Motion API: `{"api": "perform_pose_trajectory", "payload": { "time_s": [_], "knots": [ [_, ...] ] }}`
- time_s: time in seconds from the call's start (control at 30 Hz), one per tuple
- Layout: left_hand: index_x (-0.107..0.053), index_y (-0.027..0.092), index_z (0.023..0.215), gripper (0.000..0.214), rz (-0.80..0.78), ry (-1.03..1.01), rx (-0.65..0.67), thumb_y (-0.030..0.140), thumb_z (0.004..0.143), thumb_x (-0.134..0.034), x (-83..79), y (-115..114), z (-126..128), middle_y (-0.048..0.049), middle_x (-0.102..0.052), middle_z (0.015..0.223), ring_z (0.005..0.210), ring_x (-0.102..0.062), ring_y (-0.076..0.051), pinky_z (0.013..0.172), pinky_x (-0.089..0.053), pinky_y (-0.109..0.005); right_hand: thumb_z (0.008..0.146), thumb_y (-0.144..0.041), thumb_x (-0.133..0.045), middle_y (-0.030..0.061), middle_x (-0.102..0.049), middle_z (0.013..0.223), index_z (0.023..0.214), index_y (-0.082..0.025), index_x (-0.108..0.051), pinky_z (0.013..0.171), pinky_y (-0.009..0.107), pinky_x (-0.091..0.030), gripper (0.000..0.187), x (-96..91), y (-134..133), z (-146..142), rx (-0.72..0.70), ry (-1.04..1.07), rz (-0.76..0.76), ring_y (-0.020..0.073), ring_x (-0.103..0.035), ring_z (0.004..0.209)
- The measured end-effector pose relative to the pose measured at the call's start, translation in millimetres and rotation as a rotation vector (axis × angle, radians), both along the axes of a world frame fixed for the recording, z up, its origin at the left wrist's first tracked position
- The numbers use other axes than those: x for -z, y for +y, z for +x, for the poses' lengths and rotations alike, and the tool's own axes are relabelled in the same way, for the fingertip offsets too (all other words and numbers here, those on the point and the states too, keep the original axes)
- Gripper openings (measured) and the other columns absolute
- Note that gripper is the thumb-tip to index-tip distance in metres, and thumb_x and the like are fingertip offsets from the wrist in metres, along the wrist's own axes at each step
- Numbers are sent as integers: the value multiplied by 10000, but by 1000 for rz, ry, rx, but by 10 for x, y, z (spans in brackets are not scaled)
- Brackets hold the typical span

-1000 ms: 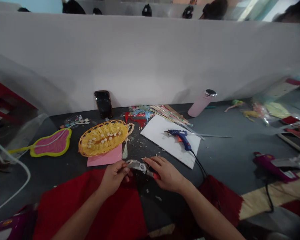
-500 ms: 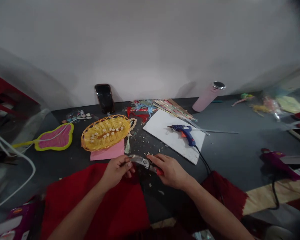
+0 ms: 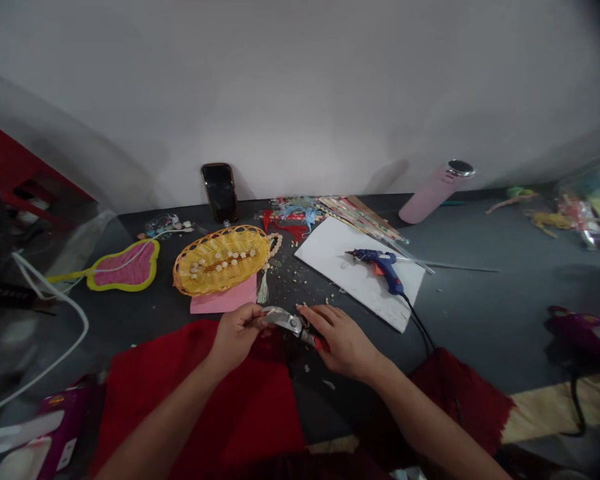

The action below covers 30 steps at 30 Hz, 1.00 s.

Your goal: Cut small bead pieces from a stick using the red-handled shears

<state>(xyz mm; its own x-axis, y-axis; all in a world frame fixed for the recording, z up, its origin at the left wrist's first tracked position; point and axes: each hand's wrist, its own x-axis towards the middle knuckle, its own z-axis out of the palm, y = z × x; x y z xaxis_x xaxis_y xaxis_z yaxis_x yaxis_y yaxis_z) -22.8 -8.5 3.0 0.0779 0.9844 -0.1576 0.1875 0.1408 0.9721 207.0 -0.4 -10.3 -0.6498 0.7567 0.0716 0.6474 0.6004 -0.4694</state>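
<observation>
A grey tabletop (image 3: 470,307) carries everything, its far edge running along a pale wall (image 3: 300,100). The red cloth (image 3: 250,413) is the largest thing on it, spread left of centre along the near edge. A white board (image 3: 360,283) lies aslant right of centre, one corner pointing to the near edge. Left of it a yellow oval basket (image 3: 240,240) sits nearer the far edge than the near one, partly covering a pink sheet (image 3: 225,300).

Both hands meet midway along the near side of the tabletop. The right hand (image 3: 347,343) is wrapped round the red handle of a cutting tool (image 3: 285,321), whose silver head points toward the left. The left hand (image 3: 237,337) has thumb and fingers drawn together at the tool's tip; whether they pinch the blade or some small piece, I cannot tell.

A pink bottle (image 3: 427,197) stands by the far edge, right of centre; a yellow-rimmed pink paddle (image 3: 125,267) lies toward the left. A blue glue gun (image 3: 385,263) rests on the board. The phone (image 3: 220,193) leans on the wall at the far edge, behind the basket. Smaller still, a pale tassel (image 3: 263,288) hangs beside the basket's right end, and whitish beads (image 3: 225,264) lie inside the basket.
</observation>
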Motion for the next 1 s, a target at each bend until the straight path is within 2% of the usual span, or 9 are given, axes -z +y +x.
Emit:
{"api": "perform_pose_trajectory", "payload": {
  "time_s": [0.23,0.53,0.67,0.83,1.0],
  "knots": [
    [-606,176,665,83,-66,-37,42,199,724,-552,-16,-4,-10,27,-603,558,509,-574,-117,509,-459,-207,740,-128,-437,112,-516,1162,1332,-205,-331,861,416,-407,606,-26,4,8,-18,2,-39,242,-493,1017],
    [-586,160,702,90,-115,-135,19,232,748,-562,61,-44,-15,1,-653,656,510,-587,-106,503,-486,-212,759,-134,-435,97,-556,1077,1295,-194,-377,823,352,-450,543,-13,-42,-25,18,16,-14,207,-534,950],
    [-571,154,700,100,-105,-127,10,231,761,-551,58,-38,-11,9,-638,643,530,-586,-100,523,-489,-208,744,-118,-447,106,-542,1116,1306,-193,-363,851,370,-431,573,11,-27,-32,20,4,-3,220,-516,983],
    [-570,146,729,118,-112,-92,75,237,786,-521,26,-40,-27,-1,-641,646,515,-583,-99,515,-477,-209,737,-120,-442,116,-510,1176,1327,-189,-333,874,419,-402,604,8,10,-2,-25,-7,-24,246,-486,1023],
    [-561,142,714,151,-143,-145,109,277,777,-539,22,-41,-30,-2,-630,616,487,-565,-93,494,-457,-206,727,-127,-438,119,-518,1153,1320,-184,-346,863,421,-406,603,-26,21,26,-50,8,-37,249,-484,1019]
  ]
}}
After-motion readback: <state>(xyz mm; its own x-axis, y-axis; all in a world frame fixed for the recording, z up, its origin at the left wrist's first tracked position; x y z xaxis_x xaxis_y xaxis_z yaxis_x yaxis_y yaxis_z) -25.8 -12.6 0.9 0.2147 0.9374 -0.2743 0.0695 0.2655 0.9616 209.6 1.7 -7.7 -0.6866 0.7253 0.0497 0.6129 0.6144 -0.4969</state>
